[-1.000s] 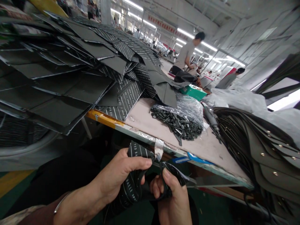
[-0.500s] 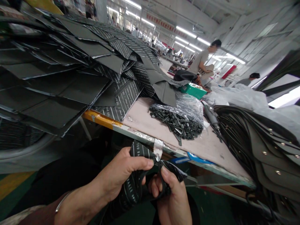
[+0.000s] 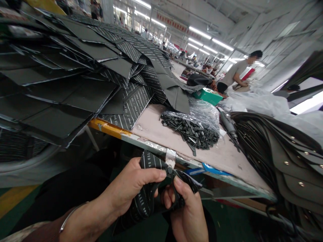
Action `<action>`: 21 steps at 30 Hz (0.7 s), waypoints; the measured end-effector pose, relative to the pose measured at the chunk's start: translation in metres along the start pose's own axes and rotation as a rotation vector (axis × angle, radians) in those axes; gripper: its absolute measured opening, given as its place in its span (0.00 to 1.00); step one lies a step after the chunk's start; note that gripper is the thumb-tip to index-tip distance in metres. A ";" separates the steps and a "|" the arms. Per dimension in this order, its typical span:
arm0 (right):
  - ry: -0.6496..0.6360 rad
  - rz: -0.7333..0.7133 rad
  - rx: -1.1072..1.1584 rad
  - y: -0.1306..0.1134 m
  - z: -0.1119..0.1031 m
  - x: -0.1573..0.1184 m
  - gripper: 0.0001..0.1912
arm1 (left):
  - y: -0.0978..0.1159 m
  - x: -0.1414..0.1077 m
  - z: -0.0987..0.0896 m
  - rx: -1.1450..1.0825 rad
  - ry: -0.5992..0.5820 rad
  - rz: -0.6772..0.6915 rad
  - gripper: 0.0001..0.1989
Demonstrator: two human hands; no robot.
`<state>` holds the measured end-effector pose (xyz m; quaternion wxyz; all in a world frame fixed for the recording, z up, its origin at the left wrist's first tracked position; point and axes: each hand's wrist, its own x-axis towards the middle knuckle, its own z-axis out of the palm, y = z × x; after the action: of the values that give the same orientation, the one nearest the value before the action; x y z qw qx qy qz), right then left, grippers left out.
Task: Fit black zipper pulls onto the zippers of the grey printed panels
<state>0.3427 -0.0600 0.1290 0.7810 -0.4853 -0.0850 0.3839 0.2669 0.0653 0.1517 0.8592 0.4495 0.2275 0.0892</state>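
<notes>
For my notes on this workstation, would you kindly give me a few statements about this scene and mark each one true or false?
The left hand and the right hand both grip a black strip with white lettering. True.

A thin bangle circles the left wrist. True.

The bag of small dark parts lies on the floor. False: the bag lies on the table.

The studded panels lie at the left of the view. False: the studded panels lie at the right, by the end of the table.
</notes>
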 end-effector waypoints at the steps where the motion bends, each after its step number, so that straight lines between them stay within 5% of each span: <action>1: -0.012 -0.001 0.005 0.001 -0.001 0.000 0.20 | 0.000 0.000 0.000 -0.008 0.005 0.002 0.12; 21: 0.006 -0.049 -0.015 0.005 0.002 0.003 0.18 | 0.000 0.001 0.007 -0.001 -0.051 0.024 0.15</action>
<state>0.3412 -0.0557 0.1253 0.7867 -0.4902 -0.0975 0.3624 0.2711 0.0609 0.1547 0.8638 0.4538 0.2003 0.0880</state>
